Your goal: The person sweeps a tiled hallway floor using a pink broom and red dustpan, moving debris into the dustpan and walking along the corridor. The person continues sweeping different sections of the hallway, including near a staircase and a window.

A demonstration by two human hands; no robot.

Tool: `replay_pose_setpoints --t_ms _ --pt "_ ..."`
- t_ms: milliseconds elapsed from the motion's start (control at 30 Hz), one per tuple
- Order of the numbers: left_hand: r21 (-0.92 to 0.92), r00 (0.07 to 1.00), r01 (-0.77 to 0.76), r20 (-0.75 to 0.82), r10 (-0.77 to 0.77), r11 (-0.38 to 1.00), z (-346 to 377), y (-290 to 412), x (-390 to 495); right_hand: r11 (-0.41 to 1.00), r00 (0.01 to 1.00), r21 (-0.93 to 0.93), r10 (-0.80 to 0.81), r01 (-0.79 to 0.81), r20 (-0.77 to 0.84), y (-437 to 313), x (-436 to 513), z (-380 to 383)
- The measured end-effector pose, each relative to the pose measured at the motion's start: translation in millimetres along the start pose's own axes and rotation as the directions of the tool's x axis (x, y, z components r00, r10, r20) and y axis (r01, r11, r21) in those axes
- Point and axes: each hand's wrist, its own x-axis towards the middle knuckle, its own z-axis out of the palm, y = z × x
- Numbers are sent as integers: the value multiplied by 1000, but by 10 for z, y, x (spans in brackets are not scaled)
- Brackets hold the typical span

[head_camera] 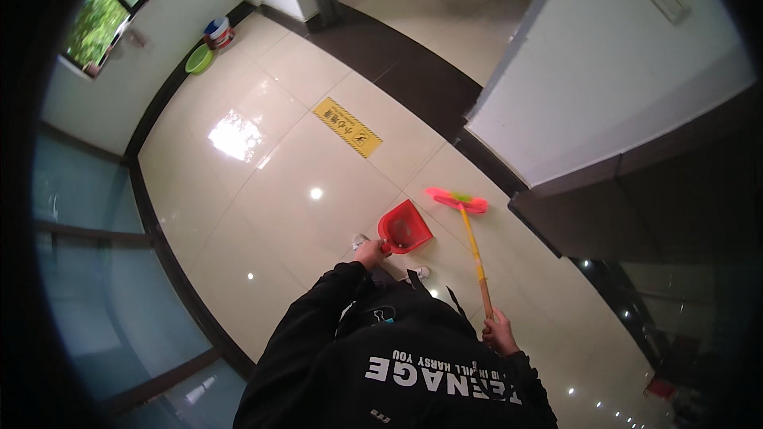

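My left hand grips the short handle of a red plastic dustpan, just above the floor in front of my shoes. Its open edge faces right, and a few small bits seem to lie inside. In my right hand is the yellow and brown stick of a broom. The pink broom head, with a green middle, is at the floor ahead, to the right of the dustpan and apart from it. The head looks slightly blurred.
A yellow warning sticker is on the glossy tiled floor ahead. By the far wall stand a green basin and a white bucket. A white wall corner juts in at right; frosted glass panels line the left.
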Motion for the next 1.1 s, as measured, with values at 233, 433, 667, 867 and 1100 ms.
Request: replay_pose_setpoints --t_ms 233,433,667,867,1100 --pt "-192 990 139 10 -140 971 -145 -405 -1 998 999 50 -37 38 -22 -499 789 272" --pt "-259 982 154 -64 -176 953 -238 -503 61 864 989 -489 -145 120 -15 -382 747 670" --pt "-272 980 185 -21 -198 944 -424 -618 183 602 913 -687 -289 406 287 -388 504 486" --pt "-455 954 182 -134 -269 872 -851 -978 61 918 988 -396 47 14 145 -936 571 1081" --pt "-477 908 141 -287 -305 868 -1218 -1463 -165 923 982 -383 97 -28 160 -1648 756 1881"
